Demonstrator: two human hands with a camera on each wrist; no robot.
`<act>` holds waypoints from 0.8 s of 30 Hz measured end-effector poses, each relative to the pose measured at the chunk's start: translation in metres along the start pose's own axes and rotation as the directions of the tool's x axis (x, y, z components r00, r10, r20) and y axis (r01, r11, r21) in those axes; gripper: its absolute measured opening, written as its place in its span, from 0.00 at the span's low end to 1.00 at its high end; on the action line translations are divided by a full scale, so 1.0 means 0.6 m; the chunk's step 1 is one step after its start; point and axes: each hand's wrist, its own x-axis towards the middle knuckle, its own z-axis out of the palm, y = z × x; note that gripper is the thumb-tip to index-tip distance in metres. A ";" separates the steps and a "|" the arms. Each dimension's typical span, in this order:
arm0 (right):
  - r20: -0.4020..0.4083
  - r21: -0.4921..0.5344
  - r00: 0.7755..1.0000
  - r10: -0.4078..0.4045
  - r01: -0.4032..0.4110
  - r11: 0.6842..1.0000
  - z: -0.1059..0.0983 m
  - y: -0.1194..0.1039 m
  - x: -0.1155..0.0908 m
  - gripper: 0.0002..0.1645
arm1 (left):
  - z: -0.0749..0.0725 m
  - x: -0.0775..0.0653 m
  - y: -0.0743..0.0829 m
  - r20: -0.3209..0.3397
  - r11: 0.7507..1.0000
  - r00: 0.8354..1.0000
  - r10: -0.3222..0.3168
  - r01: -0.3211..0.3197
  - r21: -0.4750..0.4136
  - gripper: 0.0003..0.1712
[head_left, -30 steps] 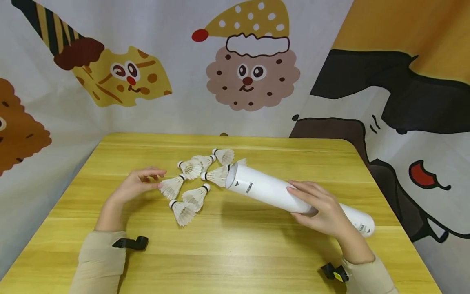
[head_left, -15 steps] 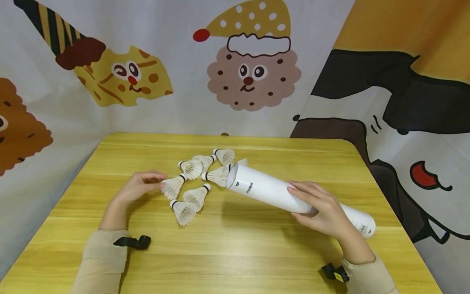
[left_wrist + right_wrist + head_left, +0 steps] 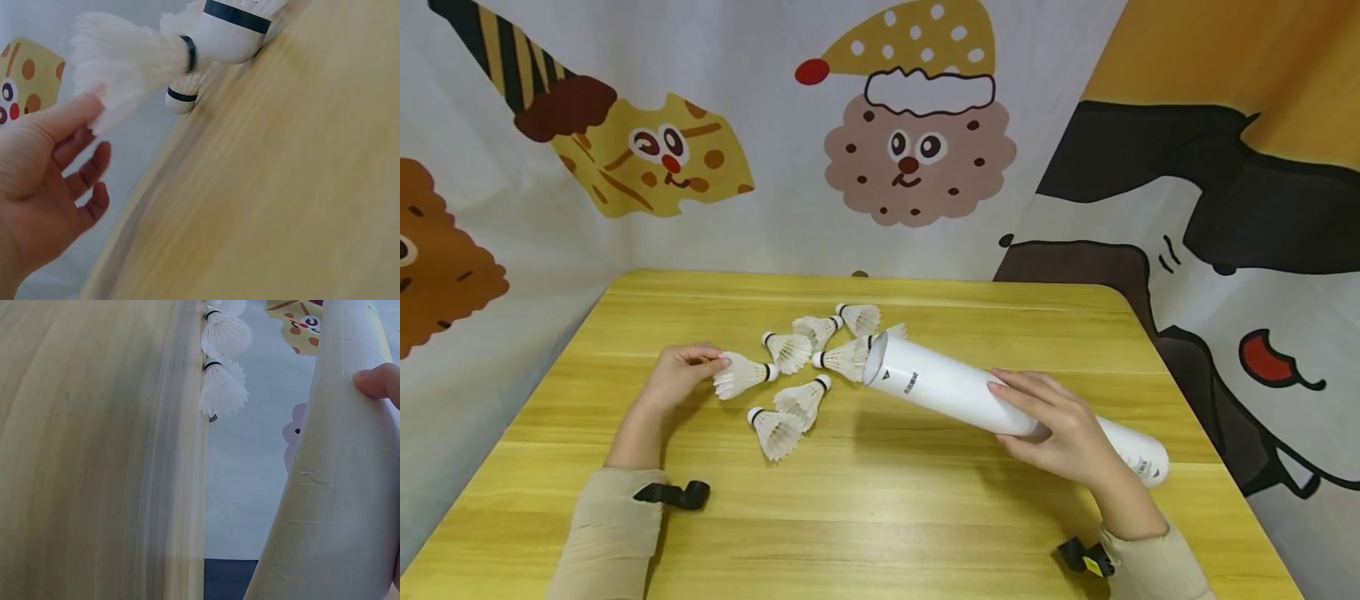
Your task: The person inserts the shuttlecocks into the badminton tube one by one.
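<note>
My left hand (image 3: 679,375) pinches a white feather shuttlecock (image 3: 741,377) by the open edge of its skirt, with the cork pointing right. In the left wrist view, the thumb presses the feathers of this shuttlecock (image 3: 128,59), and the other fingers are bent beneath. Another shuttlecock's cork (image 3: 231,37) overlaps its cork there. My right hand (image 3: 1060,429) grips a long white tube (image 3: 940,385) around its middle, tilted with its uncovered end at upper left. In the right wrist view, the thumb (image 3: 375,381) lies along the tube (image 3: 337,487). The tube's inside is mostly hidden.
Several loose shuttlecocks (image 3: 790,352) lie about the middle of the wooden table (image 3: 880,533). One shuttlecock (image 3: 844,360) lies right by the tube's mouth, and another is partly hidden behind it. A printed curtain (image 3: 760,242) hangs behind the table.
My left hand has taken hold of the nearest shuttlecock, whose skirt has swung up and left so the cork now points right. The right hand and tube stay put.
</note>
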 end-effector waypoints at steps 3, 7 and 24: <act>0.003 -0.001 1.000 0.004 -0.004 1.000 0.000 0.000 0.000 0.30 | 0.003 -0.008 0.042 -0.022 1.000 1.000 0.005 -0.005 -0.019 0.12; 0.003 0.000 1.000 0.004 -0.004 1.000 0.000 0.001 -0.002 0.30 | 0.009 -0.002 0.056 -0.041 0.999 0.999 0.033 -0.034 -0.035 0.08; 0.008 0.009 1.000 0.003 -0.003 1.000 0.004 0.001 -0.002 0.30 | 0.092 0.014 0.151 -0.044 0.913 0.970 0.239 -0.240 -0.328 0.29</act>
